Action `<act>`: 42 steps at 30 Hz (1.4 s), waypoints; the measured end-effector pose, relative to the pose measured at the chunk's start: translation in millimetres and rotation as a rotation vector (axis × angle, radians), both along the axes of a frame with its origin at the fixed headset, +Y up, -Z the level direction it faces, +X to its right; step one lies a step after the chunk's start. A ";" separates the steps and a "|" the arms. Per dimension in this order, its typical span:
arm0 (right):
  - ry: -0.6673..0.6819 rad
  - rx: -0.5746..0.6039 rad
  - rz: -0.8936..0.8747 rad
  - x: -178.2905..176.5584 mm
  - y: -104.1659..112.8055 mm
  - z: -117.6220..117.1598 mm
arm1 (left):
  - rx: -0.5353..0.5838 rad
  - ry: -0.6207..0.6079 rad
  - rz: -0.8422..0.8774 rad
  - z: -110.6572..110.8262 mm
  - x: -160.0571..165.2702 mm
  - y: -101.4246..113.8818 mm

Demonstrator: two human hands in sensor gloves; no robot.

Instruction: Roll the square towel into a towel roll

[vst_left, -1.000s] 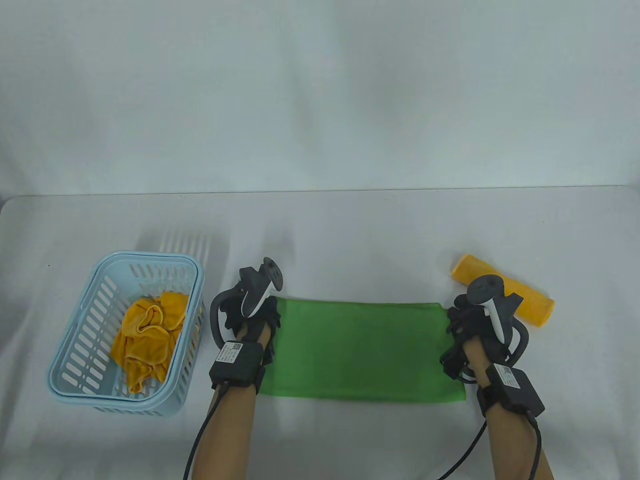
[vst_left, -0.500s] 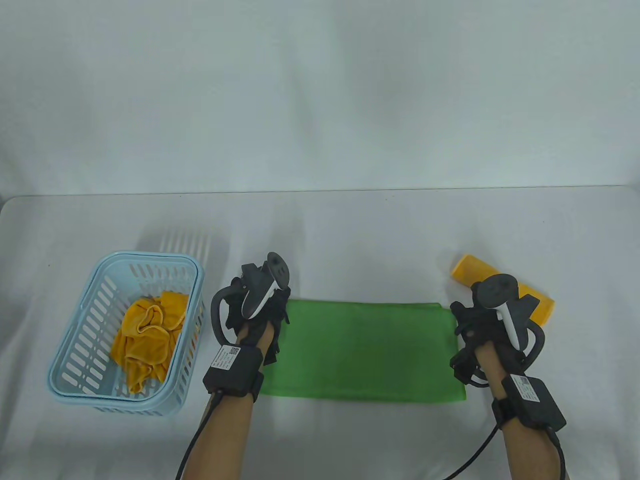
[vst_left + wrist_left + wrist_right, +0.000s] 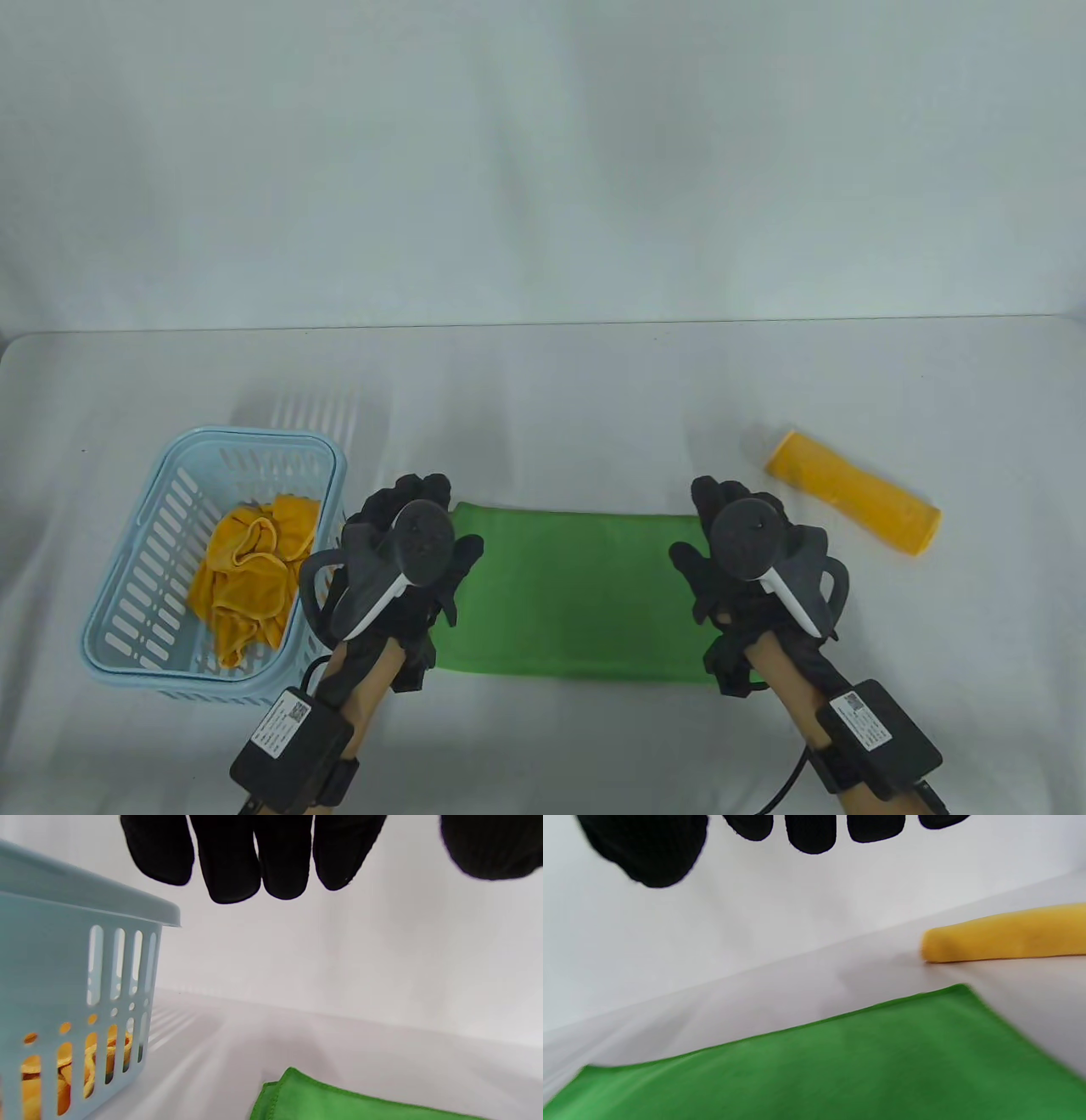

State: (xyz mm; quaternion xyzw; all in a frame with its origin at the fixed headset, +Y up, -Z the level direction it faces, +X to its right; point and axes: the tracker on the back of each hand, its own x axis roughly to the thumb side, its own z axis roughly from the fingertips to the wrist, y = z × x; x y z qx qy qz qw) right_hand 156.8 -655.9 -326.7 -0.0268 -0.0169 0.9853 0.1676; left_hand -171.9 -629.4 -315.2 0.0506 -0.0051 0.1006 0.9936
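Observation:
A green towel lies flat on the table as a wide folded rectangle. My left hand hovers over its left end, fingers spread, holding nothing. My right hand hovers over its right end, also open and empty. In the left wrist view the fingers hang in the air above the towel's corner. In the right wrist view the fingers hang clear above the towel.
A light blue basket with a crumpled yellow towel stands left of the green towel, close to my left hand; its wall shows in the left wrist view. A rolled yellow towel lies at the right, also in the right wrist view.
Both hands have left the towel's far corners, risen and turned palm down with fingers spread. The right hand moved inward, uncovering the yellow roll. The towel lies as before.

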 end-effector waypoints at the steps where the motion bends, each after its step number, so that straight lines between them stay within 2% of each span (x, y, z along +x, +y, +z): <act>1: 0.028 -0.011 -0.001 -10.5 -1.3 1.5 | 0.016 -0.005 0.012 4.5 -2.4 1.1; 11: 0.245 -0.131 -0.021 -104.9 -27.3 14.4 | 0.068 -0.028 0.080 22.3 -14.5 7.1; 18: 0.378 -0.270 0.005 -167.4 -63.1 23.7 | 0.091 -0.004 0.107 23.5 -25.2 11.7; 26: 0.460 -0.415 0.023 -215.3 -93.0 18.1 | 0.096 -0.011 0.133 24.1 -29.6 13.9; 37: 0.386 -0.328 0.248 -243.7 -107.5 13.0 | 0.077 -0.016 0.128 21.4 -28.2 9.8; 42: 0.334 -0.233 0.126 -237.3 -101.7 8.5 | 0.074 -0.012 0.123 21.2 -28.7 9.3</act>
